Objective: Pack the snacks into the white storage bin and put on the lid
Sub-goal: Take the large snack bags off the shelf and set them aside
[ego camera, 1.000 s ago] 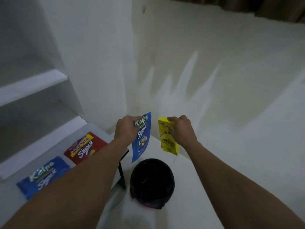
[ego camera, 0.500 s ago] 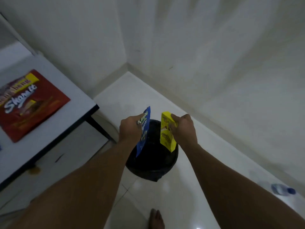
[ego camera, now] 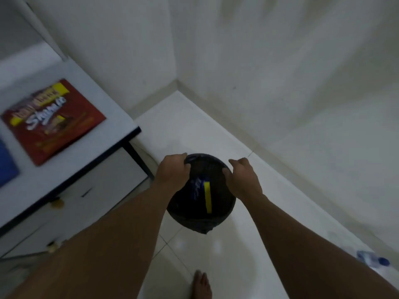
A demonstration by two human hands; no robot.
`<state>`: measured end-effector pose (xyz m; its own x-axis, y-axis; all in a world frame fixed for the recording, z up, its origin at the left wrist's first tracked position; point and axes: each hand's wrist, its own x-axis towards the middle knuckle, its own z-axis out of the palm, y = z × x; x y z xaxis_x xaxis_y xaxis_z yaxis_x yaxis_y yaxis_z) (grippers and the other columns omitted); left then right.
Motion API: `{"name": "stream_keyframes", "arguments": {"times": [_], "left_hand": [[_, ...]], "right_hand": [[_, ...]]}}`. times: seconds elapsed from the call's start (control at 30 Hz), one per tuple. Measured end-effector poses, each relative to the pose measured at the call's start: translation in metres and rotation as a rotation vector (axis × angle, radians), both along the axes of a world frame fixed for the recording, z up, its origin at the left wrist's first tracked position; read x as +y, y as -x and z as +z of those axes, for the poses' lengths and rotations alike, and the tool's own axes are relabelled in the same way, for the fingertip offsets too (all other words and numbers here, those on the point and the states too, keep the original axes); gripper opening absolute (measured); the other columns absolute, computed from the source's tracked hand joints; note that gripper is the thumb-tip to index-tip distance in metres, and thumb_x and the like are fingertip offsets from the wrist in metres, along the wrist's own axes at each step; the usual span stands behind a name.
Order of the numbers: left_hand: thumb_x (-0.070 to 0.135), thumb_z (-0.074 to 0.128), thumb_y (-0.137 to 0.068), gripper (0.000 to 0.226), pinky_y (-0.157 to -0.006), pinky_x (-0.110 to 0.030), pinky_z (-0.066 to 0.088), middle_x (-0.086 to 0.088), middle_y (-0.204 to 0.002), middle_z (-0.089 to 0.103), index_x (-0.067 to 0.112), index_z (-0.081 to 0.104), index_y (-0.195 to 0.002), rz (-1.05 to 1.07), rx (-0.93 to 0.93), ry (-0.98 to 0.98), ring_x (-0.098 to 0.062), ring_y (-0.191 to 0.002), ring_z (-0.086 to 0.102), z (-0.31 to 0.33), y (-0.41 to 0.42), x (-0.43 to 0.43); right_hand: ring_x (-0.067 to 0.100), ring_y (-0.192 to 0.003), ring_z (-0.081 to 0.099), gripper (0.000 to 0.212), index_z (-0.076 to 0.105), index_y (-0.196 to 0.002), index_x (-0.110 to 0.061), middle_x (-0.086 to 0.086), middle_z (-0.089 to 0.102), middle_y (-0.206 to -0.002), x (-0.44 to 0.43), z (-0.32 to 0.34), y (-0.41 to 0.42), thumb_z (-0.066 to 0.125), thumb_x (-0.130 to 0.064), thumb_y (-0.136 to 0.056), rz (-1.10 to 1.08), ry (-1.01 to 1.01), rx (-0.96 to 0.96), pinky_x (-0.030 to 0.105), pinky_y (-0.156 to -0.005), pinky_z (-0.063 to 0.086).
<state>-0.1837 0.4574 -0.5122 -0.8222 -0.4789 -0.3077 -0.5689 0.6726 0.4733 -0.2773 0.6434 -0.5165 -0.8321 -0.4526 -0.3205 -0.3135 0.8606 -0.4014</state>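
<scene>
Two hands grip opposite sides of the black round bin [ego camera: 183, 214] on the floor [ego camera: 194, 126]: left hand [ego camera: 173, 171] and right hand [ego camera: 244, 180] curl over its rim. Inside lie a blue snack packet [ego camera: 197, 187] and a yellow box [ego camera: 208, 196]. A red snack packet [ego camera: 54, 119] lies on the tabletop [ego camera: 112, 108] to the left, and a water bottle [ego camera: 373, 260] lies by the right wall.

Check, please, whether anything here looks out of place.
Yes. The blue pack and yellow pack sit inside a round black bin on the floor, not a white one. No white bin or lid is in view. A bottle also lies on its side on the floor at the right.
</scene>
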Motion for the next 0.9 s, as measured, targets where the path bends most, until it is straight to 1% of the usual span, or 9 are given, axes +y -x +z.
{"name": "stream_keyframes", "arguments": {"times": [0.07,0.2,0.33,0.4,0.47,0.63,0.7,0.8,0.9], "left_hand": [[0.029,0.051,-0.099,0.05,-0.112,-0.032,0.035,-0.015,-0.143,0.052,0.007,0.046,-0.144,-0.009,0.055,-0.019,-0.028,-0.133,0.047,0.049,0.002,-0.006],[0.035,0.051,-0.099,0.055,-0.11,-0.033,0.036,-0.012,-0.144,0.052,0.009,0.043,-0.146,-0.068,0.101,0.067,-0.025,-0.134,0.046,0.149,-0.004,-0.023],[0.04,0.05,-0.098,0.055,-0.104,-0.039,0.043,-0.017,-0.136,0.057,0.003,0.049,-0.138,-0.063,0.11,0.161,-0.031,-0.126,0.051,0.234,-0.034,-0.053],[0.042,0.05,-0.098,0.054,-0.103,-0.039,0.043,-0.018,-0.135,0.057,0.001,0.052,-0.134,-0.03,0.117,0.19,-0.032,-0.126,0.051,0.269,-0.058,-0.07],[0.044,0.049,-0.097,0.056,-0.103,-0.037,0.042,-0.017,-0.136,0.056,0.002,0.052,-0.135,0.006,0.126,0.226,-0.031,-0.127,0.05,0.297,-0.085,-0.087],[0.046,0.051,-0.096,0.059,-0.105,-0.037,0.039,-0.017,-0.142,0.051,0.005,0.05,-0.138,0.13,0.135,0.224,-0.031,-0.132,0.046,0.336,-0.149,-0.129],[0.046,0.052,-0.095,0.058,-0.104,-0.037,0.039,-0.017,-0.139,0.053,0.004,0.053,-0.134,0.174,0.137,0.235,-0.031,-0.13,0.047,0.344,-0.171,-0.146],[0.048,0.052,-0.095,0.06,-0.104,-0.037,0.038,-0.016,-0.139,0.052,0.004,0.051,-0.135,0.244,0.108,0.231,-0.031,-0.13,0.046,0.346,-0.199,-0.173],[0.05,0.051,-0.095,0.063,-0.108,-0.038,0.036,-0.016,-0.144,0.049,0.004,0.047,-0.139,0.317,0.078,0.229,-0.029,-0.134,0.043,0.336,-0.221,-0.2]], "right_hand": [[0.035,-0.119,0.05,0.044,0.055,-0.13,-0.007,0.016,0.05,-0.128,-0.005,0.045,0.003,0.046,-0.037,-0.1,0.075,-0.052,0.05,0.042,-0.095,0.046],[0.034,-0.122,0.049,0.049,0.05,-0.133,-0.004,0.016,0.05,-0.132,-0.025,0.138,0.001,0.045,-0.04,-0.101,0.157,-0.084,0.107,0.041,-0.096,0.045],[0.03,-0.129,0.047,0.057,0.046,-0.138,-0.004,0.014,0.05,-0.138,-0.052,0.222,-0.016,0.04,-0.047,-0.101,0.24,-0.116,0.19,0.04,-0.101,0.043],[0.031,-0.129,0.048,0.06,0.046,-0.138,-0.004,0.015,0.05,-0.139,-0.069,0.256,-0.026,0.039,-0.051,-0.1,0.262,-0.118,0.23,0.041,-0.102,0.043],[0.031,-0.129,0.048,0.063,0.046,-0.139,-0.004,0.015,0.05,-0.139,-0.088,0.285,-0.039,0.039,-0.053,-0.099,0.291,-0.098,0.268,0.041,-0.103,0.043],[0.03,-0.129,0.047,0.068,0.043,-0.141,-0.004,0.014,0.047,-0.142,-0.141,0.332,-0.073,0.041,-0.056,-0.097,0.386,-0.056,0.315,0.041,-0.103,0.044],[0.031,-0.128,0.049,0.068,0.044,-0.141,-0.005,0.014,0.047,-0.14,-0.166,0.342,-0.087,0.042,-0.057,-0.097,0.429,-0.037,0.336,0.041,-0.1,0.045],[0.031,-0.124,0.051,0.066,0.047,-0.137,-0.004,0.014,0.05,-0.136,-0.208,0.349,-0.104,0.044,-0.056,-0.096,0.508,-0.013,0.347,0.041,-0.098,0.046],[0.031,-0.126,0.05,0.066,0.048,-0.136,-0.003,0.014,0.05,-0.138,-0.254,0.342,-0.112,0.045,-0.055,-0.095,0.595,-0.006,0.324,0.042,-0.101,0.045]]}}
